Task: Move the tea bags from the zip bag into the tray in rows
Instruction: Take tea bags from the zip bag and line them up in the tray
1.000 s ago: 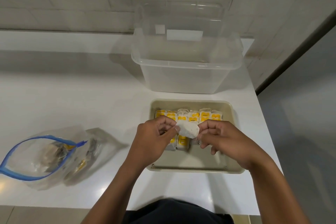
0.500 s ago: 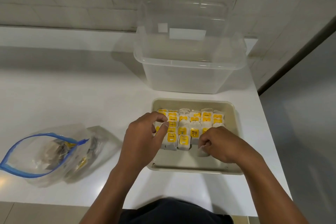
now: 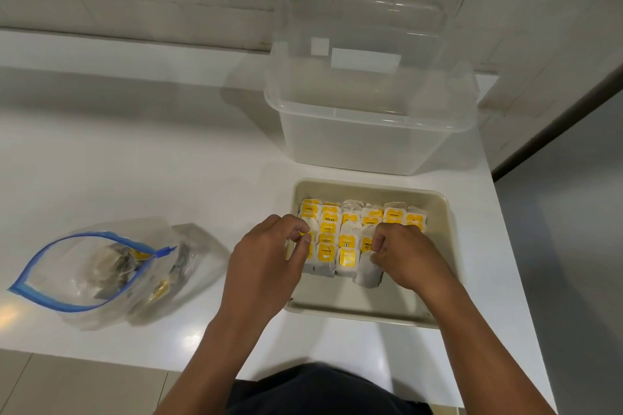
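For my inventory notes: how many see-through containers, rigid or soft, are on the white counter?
2. The clear plastic bin stands at the back, just behind the tray. The zip bag lies open at the left, some tea bags inside. None other shows.

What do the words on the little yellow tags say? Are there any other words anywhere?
"RELAX" on a yellow tea bag tag in the tray.
"RELA", cut off by the right hand, on another tag.
The other tags' print is too blurred to read.
The clear bin's white labels look blank.
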Demonstrator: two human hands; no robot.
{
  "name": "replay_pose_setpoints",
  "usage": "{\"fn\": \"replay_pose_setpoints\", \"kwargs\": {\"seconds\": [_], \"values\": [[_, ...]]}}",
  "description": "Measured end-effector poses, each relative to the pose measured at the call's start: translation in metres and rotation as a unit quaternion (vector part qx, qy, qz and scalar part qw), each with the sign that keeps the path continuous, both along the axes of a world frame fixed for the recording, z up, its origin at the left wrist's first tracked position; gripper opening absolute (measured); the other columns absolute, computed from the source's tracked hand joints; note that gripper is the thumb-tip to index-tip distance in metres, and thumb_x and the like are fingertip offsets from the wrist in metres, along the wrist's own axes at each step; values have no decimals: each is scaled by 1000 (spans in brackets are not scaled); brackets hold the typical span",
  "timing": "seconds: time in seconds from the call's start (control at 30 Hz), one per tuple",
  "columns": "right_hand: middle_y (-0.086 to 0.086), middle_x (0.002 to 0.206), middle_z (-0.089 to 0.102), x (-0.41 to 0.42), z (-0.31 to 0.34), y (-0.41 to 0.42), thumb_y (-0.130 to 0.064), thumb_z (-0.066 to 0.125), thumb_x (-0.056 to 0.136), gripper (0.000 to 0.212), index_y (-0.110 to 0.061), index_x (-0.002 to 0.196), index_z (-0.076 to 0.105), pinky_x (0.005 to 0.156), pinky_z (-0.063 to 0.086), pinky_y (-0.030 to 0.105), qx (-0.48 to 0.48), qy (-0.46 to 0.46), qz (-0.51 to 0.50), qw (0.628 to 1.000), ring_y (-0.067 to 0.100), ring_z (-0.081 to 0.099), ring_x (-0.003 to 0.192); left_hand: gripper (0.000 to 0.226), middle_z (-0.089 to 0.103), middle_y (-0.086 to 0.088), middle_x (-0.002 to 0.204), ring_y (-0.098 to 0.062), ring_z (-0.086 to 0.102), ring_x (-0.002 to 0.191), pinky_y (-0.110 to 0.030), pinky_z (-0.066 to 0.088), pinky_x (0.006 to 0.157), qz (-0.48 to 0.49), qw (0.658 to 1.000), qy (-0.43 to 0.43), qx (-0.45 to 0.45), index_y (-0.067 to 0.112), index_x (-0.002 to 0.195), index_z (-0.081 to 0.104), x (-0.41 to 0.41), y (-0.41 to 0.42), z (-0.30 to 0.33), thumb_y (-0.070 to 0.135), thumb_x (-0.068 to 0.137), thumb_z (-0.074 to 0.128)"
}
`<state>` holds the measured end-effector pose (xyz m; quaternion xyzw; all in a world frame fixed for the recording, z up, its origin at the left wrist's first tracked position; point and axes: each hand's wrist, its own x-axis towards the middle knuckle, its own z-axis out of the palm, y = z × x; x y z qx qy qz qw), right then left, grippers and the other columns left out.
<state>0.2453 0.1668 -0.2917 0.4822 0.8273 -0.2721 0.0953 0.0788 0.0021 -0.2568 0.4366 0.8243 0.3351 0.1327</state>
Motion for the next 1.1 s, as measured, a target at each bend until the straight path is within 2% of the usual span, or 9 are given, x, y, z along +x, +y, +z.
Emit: {"fn": "replay_pose_setpoints", "kwargs": {"seconds": [0.33, 0.6, 0.77, 0.93, 1.03, 1.1], "values": [[-9, 95, 66, -2, -2, -1, -28, 65, 85, 6, -30, 86, 59, 77, 53, 31, 30, 17, -3, 999, 18, 62, 91, 8, 63, 20, 88, -3, 61, 83, -27, 50, 70, -14, 1000, -2, -24, 38, 98, 65, -1, 1, -6, 33, 92, 65], [-10, 91, 66, -4, -2, -5, -32, 61, 87, 4, -29, 89, 59, 74, 52, 32, 69, 9, -4, 998, 18, 62, 89, 9, 63, 18, 88, -4, 61, 85, -33, 53, 71, -25, 999, 3, -24, 37, 99, 65, 0, 0, -7, 32, 92, 65], [-11, 90, 66, -5, 2, -8, -35, 63, 87, 9, -28, 89, 60, 74, 53, 31, 89, 17, -18, 996, 17, 63, 87, 8, 62, 19, 87, -3, 60, 83, -29, 51, 69, -30, 999, 7, -19, 37, 98, 65, -2, -3, -4, 31, 93, 65], [-11, 90, 68, -2, 11, -11, -31, 67, 86, 9, -27, 86, 60, 70, 53, 33, 134, 79, -45, 987, 17, 64, 85, 7, 62, 20, 86, 0, 52, 69, -17, 39, 62, -29, 999, 7, -14, 38, 97, 65, -3, -10, 1, 32, 94, 65], [-13, 85, 69, 2, 24, -17, -27, 66, 88, 7, -27, 83, 61, 69, 54, 34, 132, 141, -79, 978, 14, 65, 76, 7, 62, 21, 87, 4, 52, 76, -11, 35, 62, -23, 1000, 9, -15, 40, 97, 65, -3, -16, 6, 33, 94, 63], [-18, 81, 68, 0, 36, -25, -30, 66, 89, 10, -30, 81, 60, 66, 52, 29, 126, 182, -94, 971, 6, 61, 64, 7, 62, 23, 87, 5, 53, 79, -8, 34, 62, -17, 1000, 17, -9, 40, 98, 65, -4, -22, 10, 34, 94, 62]]}}
